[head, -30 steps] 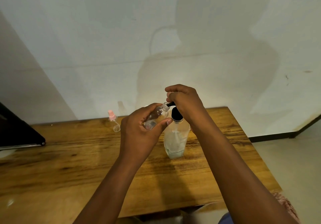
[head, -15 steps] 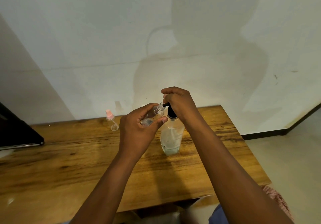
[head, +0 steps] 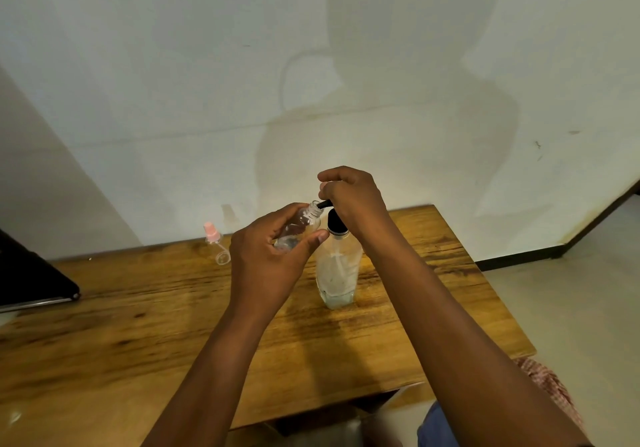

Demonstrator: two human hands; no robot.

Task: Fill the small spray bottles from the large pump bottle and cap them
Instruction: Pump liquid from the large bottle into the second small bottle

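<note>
Filling is in hand: the left grip (head: 273,256) pinches a small clear plastic spray bottle (head: 300,226), tilted, its mouth at the black spout under the right grip (head: 353,200), curled over the large clear pump bottle (head: 337,266); next likely calls for a steady downward press.

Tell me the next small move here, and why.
Probably press the pump head down. The right hand sits on top of the pump bottle, and the left hand holds the small bottle tilted, its open neck at the black spout.

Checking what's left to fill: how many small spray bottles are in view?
2: one uncapped small spray bottle held in the left hand, one pink-capped lying near the wall. Others may be hidden.
</note>
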